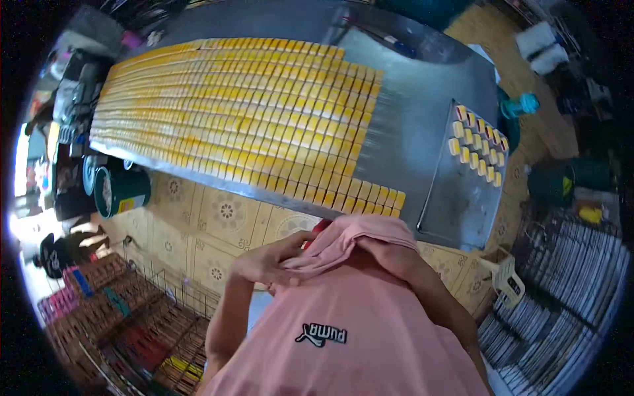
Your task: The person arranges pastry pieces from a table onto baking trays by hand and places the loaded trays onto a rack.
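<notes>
My left hand (271,261) is bent round the edge of the pink shirt (330,297) I wear, its thumb lying on the cloth. Just beyond its fingertips shows a small red thing (319,230), mostly covered, whose kind I cannot make out. My right hand (391,256) is at the bunched, lifted hem, with its fingers hidden under the cloth. In front of both hands, long rows of small yellow-topped pastry pieces (251,112) cover much of the metal table (416,92).
A metal tray (459,214) with several yellow pieces stands at the table's right end. A dark-handled tool (396,45) lies at the back. Green bins (125,191), stacked brown crates (99,303), a white plastic chair-like item (507,280) and stacked trays (561,277) surround the tiled floor.
</notes>
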Demonstrator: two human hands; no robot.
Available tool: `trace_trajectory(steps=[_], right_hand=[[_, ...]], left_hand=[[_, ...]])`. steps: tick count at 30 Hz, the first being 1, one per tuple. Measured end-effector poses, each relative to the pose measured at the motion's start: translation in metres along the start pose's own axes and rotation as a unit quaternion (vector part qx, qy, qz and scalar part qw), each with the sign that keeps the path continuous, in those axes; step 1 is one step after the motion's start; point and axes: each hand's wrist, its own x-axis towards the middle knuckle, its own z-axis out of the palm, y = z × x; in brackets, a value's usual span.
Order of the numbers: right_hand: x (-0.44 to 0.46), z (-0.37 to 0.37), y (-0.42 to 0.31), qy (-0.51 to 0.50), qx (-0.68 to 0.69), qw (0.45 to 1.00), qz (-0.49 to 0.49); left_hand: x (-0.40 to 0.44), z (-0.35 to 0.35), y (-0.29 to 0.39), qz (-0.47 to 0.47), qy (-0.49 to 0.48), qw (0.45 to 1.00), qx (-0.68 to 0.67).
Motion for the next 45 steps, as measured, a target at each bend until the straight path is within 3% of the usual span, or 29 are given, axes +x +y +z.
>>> trace_trajectory(steps=[1, 2, 3, 4, 5, 6, 7, 8, 10, 12, 13, 15, 17, 19, 21, 23, 24, 25, 26, 28, 30, 32, 36, 39, 42, 44, 45], right_hand=[[0.004, -0.03, 0.044, -0.008, -0.28, 0.953, -0.112], [0.003, -0.049, 0.07, -0.018, -0.537, 0.818, -0.205], [0.0, -0.053, 0.075, -0.007, -0.534, 0.822, -0.197], [-0.003, -0.055, 0.077, -0.062, -0.488, 0.847, -0.202], [-0.004, -0.063, 0.078, -0.086, -0.465, 0.857, -0.205], [-0.005, -0.07, 0.08, -0.111, -0.442, 0.866, -0.207], [-0.005, -0.081, 0.088, 0.016, -0.193, 0.975, -0.107], [-0.002, -0.094, 0.098, 0.142, 0.076, 0.987, 0.0], [0.022, -0.136, 0.128, 0.349, -0.131, 0.927, -0.049], [0.048, -0.159, 0.135, 0.419, -0.29, 0.844, -0.168], [0.061, -0.174, 0.135, 0.422, -0.29, 0.841, -0.173], [0.082, -0.197, 0.135, 0.386, -0.482, 0.748, -0.242], [0.098, -0.202, 0.129, 0.378, -0.543, 0.718, -0.218], [0.105, -0.192, 0.126, 0.372, -0.608, 0.671, -0.206], [0.101, -0.193, 0.118, 0.352, -0.605, 0.69, -0.187], [0.091, -0.194, 0.114, 0.329, -0.601, 0.71, -0.164], [0.081, -0.197, 0.111, 0.329, -0.516, 0.76, -0.218], [0.071, -0.202, 0.113, 0.326, -0.424, 0.801, -0.268], [0.061, -0.21, 0.118, 0.325, -0.423, 0.802, -0.268], [0.046, -0.228, 0.128, 0.425, -0.488, 0.744, -0.166], [0.042, -0.237, 0.139, 0.403, -0.509, 0.741, -0.171], [0.039, -0.246, 0.142, 0.386, -0.532, 0.733, -0.175], [0.026, -0.248, 0.116, 0.338, -0.502, 0.776, -0.178], [-0.002, -0.266, 0.098, 0.374, -0.26, 0.857, -0.242], [-0.021, -0.309, 0.083, 0.318, -0.325, 0.85, -0.267], [-0.029, -0.332, 0.074, 0.304, -0.313, 0.855, -0.281], [-0.035, -0.345, 0.069, 0.344, -0.323, 0.833, -0.289]], left_hand=[[-0.004, -0.007, -0.001, -0.097, 0.052, 0.992, 0.065], [-0.007, -0.014, -0.001, -0.191, 0.102, 0.967, 0.132], [-0.005, -0.023, -0.003, -0.197, 0.09, 0.968, 0.127], [-0.001, -0.036, -0.009, -0.307, 0.126, 0.901, 0.279], [0.002, -0.049, -0.017, -0.398, 0.158, 0.798, 0.424], [0.001, -0.068, -0.04, -0.396, 0.152, 0.799, 0.425], [-0.002, -0.092, -0.072, -0.338, 0.147, 0.733, 0.572], [-0.003, -0.104, -0.089, -0.267, 0.138, 0.647, 0.701], [0.047, -0.086, -0.054, -0.129, 0.206, 0.843, 0.479], [0.094, -0.087, -0.051, -0.055, 0.182, 0.846, 0.499], [0.119, -0.086, -0.05, -0.016, 0.18, 0.844, 0.505], [0.162, -0.085, -0.057, 0.027, 0.178, 0.84, 0.512], [0.194, -0.091, -0.076, -0.047, 0.183, 0.723, 0.665], [0.204, -0.09, -0.086, -0.034, 0.193, 0.709, 0.678], [0.21, -0.092, -0.088, -0.024, 0.202, 0.693, 0.691], [0.214, -0.092, -0.089, 0.141, 0.189, 0.636, 0.735], [0.217, -0.086, -0.086, 0.141, 0.189, 0.634, 0.736], [0.218, -0.079, -0.085, 0.067, 0.186, 0.726, 0.659], [0.218, -0.071, -0.085, -0.009, 0.179, 0.804, 0.568], [0.222, -0.063, -0.094, 0.002, 0.224, 0.81, 0.542], [0.231, -0.058, -0.104, 0.012, 0.267, 0.812, 0.519], [0.25, -0.051, -0.115, -0.011, 0.243, 0.79, 0.563], [0.273, -0.012, -0.078, -0.107, 0.222, 0.792, 0.559], [0.29, 0.0, -0.091, -0.085, 0.29, 0.901, 0.312], [0.329, 0.02, -0.106, -0.103, 0.29, 0.911, 0.276], [0.351, 0.026, -0.132, -0.049, 0.275, 0.909, 0.308], [0.361, 0.03, -0.139, -0.046, 0.308, 0.921, 0.234]])
